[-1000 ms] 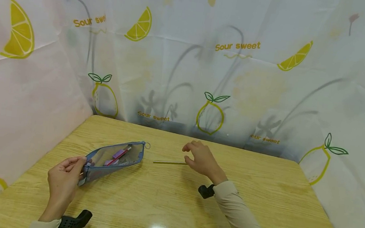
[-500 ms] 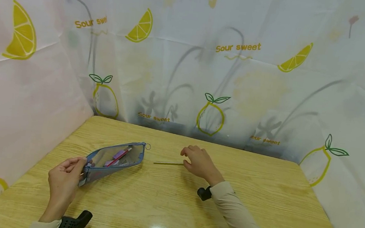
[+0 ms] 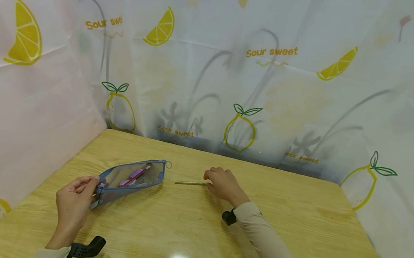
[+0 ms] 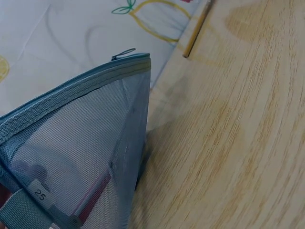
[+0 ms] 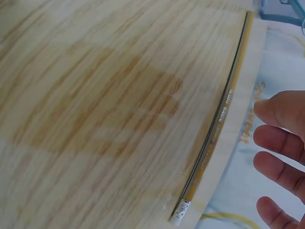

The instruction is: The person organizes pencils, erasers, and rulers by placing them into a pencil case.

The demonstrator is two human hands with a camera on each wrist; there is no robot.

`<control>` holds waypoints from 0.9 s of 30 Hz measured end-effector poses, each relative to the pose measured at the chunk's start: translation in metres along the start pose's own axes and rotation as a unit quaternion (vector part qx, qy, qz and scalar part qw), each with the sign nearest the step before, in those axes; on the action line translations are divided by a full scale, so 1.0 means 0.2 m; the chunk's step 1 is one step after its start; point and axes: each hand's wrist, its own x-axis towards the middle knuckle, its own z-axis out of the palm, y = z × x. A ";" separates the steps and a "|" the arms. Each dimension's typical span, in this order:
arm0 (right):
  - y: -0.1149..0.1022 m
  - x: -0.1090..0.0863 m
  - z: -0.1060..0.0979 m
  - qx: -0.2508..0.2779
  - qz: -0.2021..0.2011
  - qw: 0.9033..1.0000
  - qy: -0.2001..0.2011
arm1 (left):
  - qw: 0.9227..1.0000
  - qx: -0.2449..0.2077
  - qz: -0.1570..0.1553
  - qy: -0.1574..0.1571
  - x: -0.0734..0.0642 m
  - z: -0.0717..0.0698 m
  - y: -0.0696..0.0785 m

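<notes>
My left hand [image 3: 73, 206] pinches the near left end of a blue mesh pencil case [image 3: 113, 195], which gapes open along its zip. A red pencil [image 3: 136, 176] and a purple block [image 3: 136, 173] show inside it. In the left wrist view the mesh side of the case [image 4: 95, 119] fills the left, with a tag [image 4: 40, 193] marked 25. A gold pencil [image 3: 189, 183] lies on the table right of the case. Above its right end is my right hand [image 3: 224, 184]; the right wrist view shows its fingers [image 5: 281, 140] spread beside the pencil [image 5: 218, 121], whose white eraser end faces the near side.
The wooden table [image 3: 165, 234] is bordered at the back and sides by a white cloth [image 3: 197, 73] printed with lemons. A black wrist device [image 3: 86, 248] sits on the left wrist, another black device [image 3: 229, 217] on the right.
My right hand has come down and slightly left toward the right end of the gold pencil. The left hand and the pencil case stay about where they were.
</notes>
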 end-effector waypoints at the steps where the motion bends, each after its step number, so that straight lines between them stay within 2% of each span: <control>1: 0.00 0.00 0.00 0.000 0.001 1.000 -0.003 | 1.000 0.002 0.002 -0.001 0.00 0.00 0.00; 27: 0.03 0.05 0.06 -0.011 0.039 0.998 -0.053 | 1.000 0.016 0.005 -0.003 0.01 -0.01 -0.01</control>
